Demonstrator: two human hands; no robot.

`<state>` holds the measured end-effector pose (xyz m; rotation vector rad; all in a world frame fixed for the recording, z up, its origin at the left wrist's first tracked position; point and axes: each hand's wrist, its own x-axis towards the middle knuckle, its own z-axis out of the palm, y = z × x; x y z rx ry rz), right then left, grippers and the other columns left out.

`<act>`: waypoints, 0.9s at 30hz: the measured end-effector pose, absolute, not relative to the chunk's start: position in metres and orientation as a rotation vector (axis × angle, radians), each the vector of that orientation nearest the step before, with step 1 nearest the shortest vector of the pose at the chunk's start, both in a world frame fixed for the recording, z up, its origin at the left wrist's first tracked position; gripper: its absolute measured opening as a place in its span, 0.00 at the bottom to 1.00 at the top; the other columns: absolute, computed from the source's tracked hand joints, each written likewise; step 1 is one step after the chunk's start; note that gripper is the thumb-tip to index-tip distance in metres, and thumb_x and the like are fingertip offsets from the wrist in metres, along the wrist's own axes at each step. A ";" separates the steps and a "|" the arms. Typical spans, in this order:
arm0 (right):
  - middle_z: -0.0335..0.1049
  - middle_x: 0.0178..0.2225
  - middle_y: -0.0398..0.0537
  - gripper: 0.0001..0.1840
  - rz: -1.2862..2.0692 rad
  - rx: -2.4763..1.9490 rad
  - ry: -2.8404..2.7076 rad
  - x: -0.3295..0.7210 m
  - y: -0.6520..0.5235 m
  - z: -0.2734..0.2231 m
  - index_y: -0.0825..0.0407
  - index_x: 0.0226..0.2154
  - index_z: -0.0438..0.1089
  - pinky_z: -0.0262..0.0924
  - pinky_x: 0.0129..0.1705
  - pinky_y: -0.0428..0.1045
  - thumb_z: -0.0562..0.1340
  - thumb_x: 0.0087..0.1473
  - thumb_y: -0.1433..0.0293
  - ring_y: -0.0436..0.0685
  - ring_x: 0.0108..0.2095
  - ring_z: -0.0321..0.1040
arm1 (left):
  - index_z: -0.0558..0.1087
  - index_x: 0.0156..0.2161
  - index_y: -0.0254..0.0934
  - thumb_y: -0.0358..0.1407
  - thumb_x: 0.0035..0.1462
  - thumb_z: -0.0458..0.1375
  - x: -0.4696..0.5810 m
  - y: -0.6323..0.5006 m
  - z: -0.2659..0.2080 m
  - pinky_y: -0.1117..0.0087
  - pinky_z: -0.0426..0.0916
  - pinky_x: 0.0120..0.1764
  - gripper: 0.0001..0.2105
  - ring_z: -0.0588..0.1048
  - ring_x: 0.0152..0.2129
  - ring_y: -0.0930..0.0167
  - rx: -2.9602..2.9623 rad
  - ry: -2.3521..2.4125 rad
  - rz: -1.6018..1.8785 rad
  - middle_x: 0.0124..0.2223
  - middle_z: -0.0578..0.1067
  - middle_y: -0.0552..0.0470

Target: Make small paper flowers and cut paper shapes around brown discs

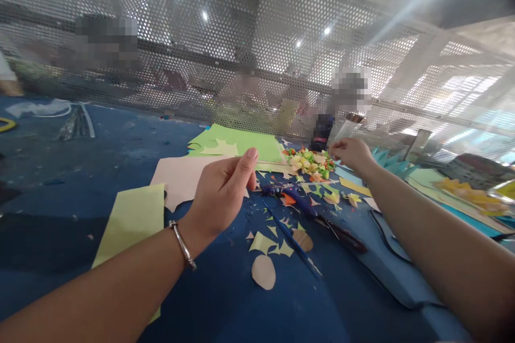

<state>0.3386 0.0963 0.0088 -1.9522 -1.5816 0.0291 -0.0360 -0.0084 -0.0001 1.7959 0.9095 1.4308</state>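
In the middle of the head view, my left hand (223,195) is raised above the blue table, thumb up and fingers curled in. What lies inside that grip, if anything, is hidden. My right hand (352,154) reaches farther out with its fingers pinched together, just beside a pile of small paper flowers (308,163). I cannot make out anything between those fingertips. Between the hands lie a dark blue tool with an orange part (300,201), a slim blue pen-like stick (292,238) and many paper scraps (263,243). A pale oval paper piece (263,272) lies nearer me.
Green paper sheets (245,139), a pale pink sheet (177,174) and a yellow-green sheet (132,220) lie around my left arm. A dark bottle-like object (322,131) stands before the perforated metal screen (193,59). Folded yellow paper (472,195) lies far right. People are behind the screen.
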 end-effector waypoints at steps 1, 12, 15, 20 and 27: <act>0.76 0.23 0.49 0.05 0.100 -1.992 -1.602 0.343 0.087 0.008 0.54 0.30 0.75 0.63 0.22 0.45 0.64 0.51 0.69 0.55 0.23 0.72 | 0.69 0.20 0.38 0.47 0.69 0.54 -0.036 -0.008 0.000 0.68 0.55 0.25 0.25 0.65 0.19 0.74 1.799 0.909 1.427 0.19 0.64 0.56; 0.75 0.20 0.46 0.02 0.734 -1.997 -1.954 0.340 0.021 -0.014 0.51 0.26 0.77 0.63 0.21 0.47 0.68 0.47 0.69 0.54 0.20 0.70 | 0.70 0.21 0.38 0.47 0.68 0.55 -0.034 -0.008 0.000 0.69 0.53 0.23 0.25 0.62 0.18 0.75 1.822 0.911 1.379 0.18 0.62 0.57; 0.76 0.21 0.49 0.03 0.737 -1.962 -1.943 0.340 0.025 -0.015 0.51 0.26 0.77 0.64 0.21 0.47 0.66 0.45 0.73 0.56 0.21 0.71 | 0.70 0.21 0.38 0.47 0.68 0.54 -0.035 -0.009 -0.001 0.69 0.53 0.22 0.25 0.61 0.17 0.75 1.839 0.901 1.386 0.18 0.62 0.57; 0.79 0.28 0.50 0.05 0.443 -1.942 -1.815 0.350 0.058 0.004 0.52 0.31 0.77 0.67 0.26 0.46 0.65 0.50 0.69 0.57 0.30 0.76 | 0.70 0.21 0.39 0.47 0.68 0.55 -0.035 -0.008 -0.001 0.69 0.53 0.22 0.25 0.61 0.17 0.74 1.862 0.893 1.398 0.17 0.62 0.57; 0.78 0.25 0.49 0.05 0.128 -2.111 -1.702 0.372 0.078 0.017 0.52 0.29 0.76 0.65 0.28 0.46 0.66 0.49 0.67 0.57 0.29 0.75 | 0.69 0.20 0.38 0.48 0.69 0.53 -0.038 -0.007 0.004 0.69 0.55 0.24 0.26 0.63 0.18 0.75 1.851 0.935 1.461 0.17 0.61 0.57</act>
